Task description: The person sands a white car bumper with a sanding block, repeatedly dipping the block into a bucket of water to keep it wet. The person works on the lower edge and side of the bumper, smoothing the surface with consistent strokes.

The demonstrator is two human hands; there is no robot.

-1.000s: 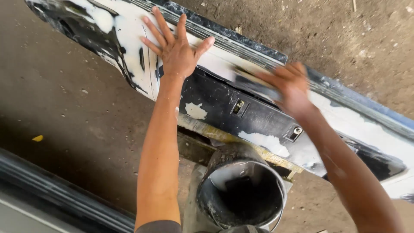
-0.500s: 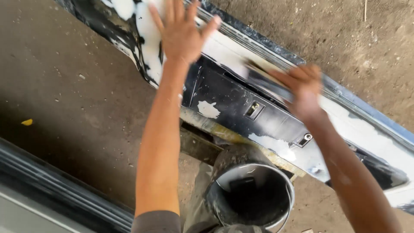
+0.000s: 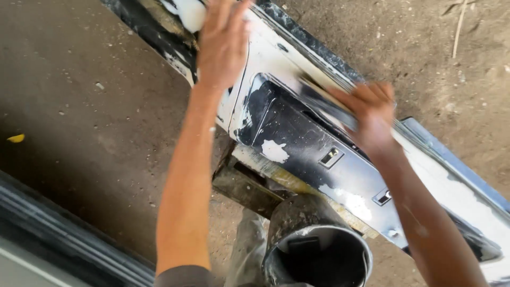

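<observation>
Below, propped on a dark open metal drum [image 3: 319, 255], hollow and shadowed inside: long black car panel [image 3: 308, 143] blotched with white filler, running diagonally over bare dirt ground [image 3: 85, 106]. Left hand [image 3: 223, 42] flat on upper panel, fingers together. Right hand [image 3: 372, 114] clamped on blurred sanding block [image 3: 324, 101] near far edge.

Bare dirt floor [image 3: 79, 106]: one yellow scrap [image 3: 16, 138], scattered pebbles, thin twig [image 3: 460, 26]; wooden stand [image 3: 255, 183] carrying black-and-white car panel [image 3: 297, 138].
</observation>
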